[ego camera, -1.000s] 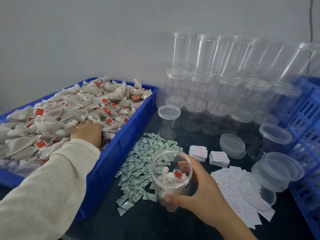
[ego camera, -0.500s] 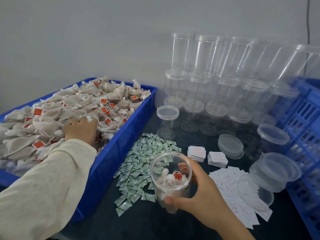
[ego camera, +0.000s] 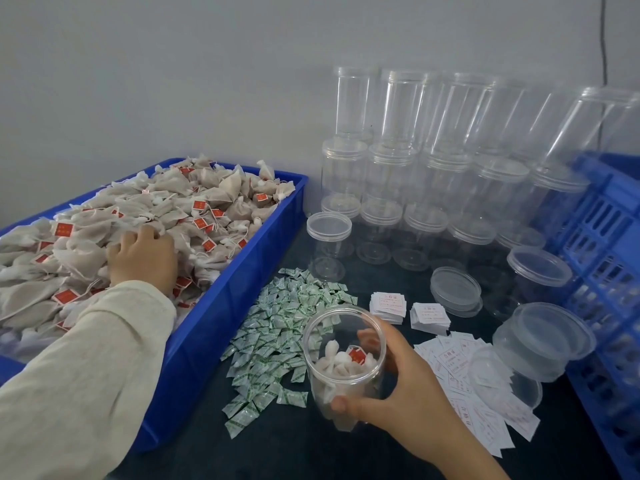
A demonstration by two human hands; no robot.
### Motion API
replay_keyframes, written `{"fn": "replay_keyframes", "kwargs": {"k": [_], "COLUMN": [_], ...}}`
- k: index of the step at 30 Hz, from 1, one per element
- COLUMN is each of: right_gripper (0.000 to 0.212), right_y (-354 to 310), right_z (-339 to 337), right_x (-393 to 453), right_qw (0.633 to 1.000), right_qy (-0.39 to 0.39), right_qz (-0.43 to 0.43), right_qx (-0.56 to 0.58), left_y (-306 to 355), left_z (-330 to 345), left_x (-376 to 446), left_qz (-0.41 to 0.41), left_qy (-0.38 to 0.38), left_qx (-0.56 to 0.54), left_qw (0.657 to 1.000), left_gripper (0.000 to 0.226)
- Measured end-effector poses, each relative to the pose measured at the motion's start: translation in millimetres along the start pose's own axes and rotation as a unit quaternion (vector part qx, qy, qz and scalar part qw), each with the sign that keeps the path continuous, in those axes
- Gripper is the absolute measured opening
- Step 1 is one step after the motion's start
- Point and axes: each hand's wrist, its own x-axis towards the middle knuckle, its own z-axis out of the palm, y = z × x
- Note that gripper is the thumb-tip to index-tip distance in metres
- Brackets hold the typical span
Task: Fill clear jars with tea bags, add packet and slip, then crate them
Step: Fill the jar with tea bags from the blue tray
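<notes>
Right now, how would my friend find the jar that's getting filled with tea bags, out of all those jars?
Start at the big blue tray heaped with tea bags on the left, then look right past the pile of green-and-white packets to the front of the dark table. There the right hand grips one clear jar. Unlike the empty, lidded jars stacked along the wall, it is open-topped and holds tea bags.

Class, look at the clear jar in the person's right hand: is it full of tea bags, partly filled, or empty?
Partly filled. The jar, held by the right hand, has tea bags only in its lower part; the upper part is clear and lidless.
</notes>
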Motion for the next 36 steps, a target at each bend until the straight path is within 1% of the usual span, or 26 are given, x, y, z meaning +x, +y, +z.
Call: {"fn": "replay_keyframes", "kwargs": {"k": [4, 9, 11, 14, 17, 18, 19, 20, 21, 22, 23, 24, 25, 27, 29, 31, 33, 34, 36], "right_gripper": [0.098, 0.096, 0.097, 0.098, 0.100, 0.100, 0.100, 0.100, 0.099, 0.099, 0.097, 0.096, 0.094, 0.092, 0.091, 0.090, 0.089, 0.089, 0.092], "right_y": [0, -2, -2, 0, 1, 1, 1, 1, 1, 1, 0, -1, -1, -3, -4, -5, -5, -5, -4], "right_z": [1, 5, 5, 5, 5, 5, 5, 6, 7, 7, 8, 8, 9, 9, 9, 9, 8, 7, 5], "right_x": [1, 1, 0, -1, 0, 0, 0, 0, 0, 1, 1, 1, 2, 3, 4, 3, 3, 3, 3], "right_qw": [1.000, 1.000, 1.000, 1.000, 1.000, 1.000, 1.000, 1.000, 1.000, 1.000, 1.000, 1.000, 1.000, 0.999, 0.999, 0.999, 0.999, 0.999, 1.000], "right_qy": [-0.002, -0.011, -0.013, -0.013, -0.013, -0.013, -0.013, -0.014, -0.015, -0.016, -0.018, -0.021, -0.024, -0.027, -0.028, -0.028, -0.026, -0.025, -0.022], "right_qz": [0.001, -0.002, -0.002, 0.003, 0.010, 0.012, 0.013, 0.012, 0.009, 0.007, 0.004, 0.001, -0.002, -0.005, -0.009, -0.011, -0.012, -0.010, -0.004], "right_qx": [-0.002, 0.002, 0.004, 0.004, 0.005, 0.004, 0.004, 0.005, 0.006, 0.007, 0.009, 0.011, 0.014, 0.017, 0.021, 0.024, 0.022, 0.019, 0.009], "left_y": [-1, 0, 0, 3, 6, 7, 8, 10, 12, 14, 15, 16, 17, 19, 21, 22, 23, 23, 26], "left_z": [-5, -5, -5, -7, -12, -15, -17, -22, -28, -34, -39, -44, -47, -54, -62, -68, -75, -78, -86], "left_x": [-1, 0, 0, -2, -4, -5, -6, -7, -10, -13, -16, -18, -20, -23, -27, -31, -34, -36, -39], "left_qz": [0.014, 0.045, 0.044, 0.026, -0.037, -0.060, -0.078, -0.093, -0.103, -0.106, -0.103, -0.097, -0.087, -0.074, -0.086, -0.099, -0.101, -0.101, -0.100], "left_qy": [0.043, 0.027, 0.039, 0.065, 0.062, 0.051, 0.036, 0.017, -0.004, -0.023, -0.039, -0.055, -0.074, -0.122, -0.165, -0.202, -0.241, -0.263, -0.310], "left_qx": [-0.125, -0.199, -0.242, -0.329, -0.440, -0.492, -0.565, -0.652, -0.732, -0.795, -0.840, -0.869, -0.887, -0.905, -0.921, -0.928, -0.923, -0.917, -0.900], "left_qw": [0.991, 0.979, 0.969, 0.942, 0.895, 0.867, 0.820, 0.752, 0.674, 0.596, 0.531, 0.482, 0.448, 0.400, 0.343, 0.299, 0.283, 0.283, 0.288], "left_gripper": [0.024, 0.020, 0.019, 0.015, 0.014, 0.014, 0.013, 0.011, 0.010, 0.010, 0.010, 0.010, 0.013, 0.021, 0.025, 0.026, 0.031, 0.034, 0.033]}}
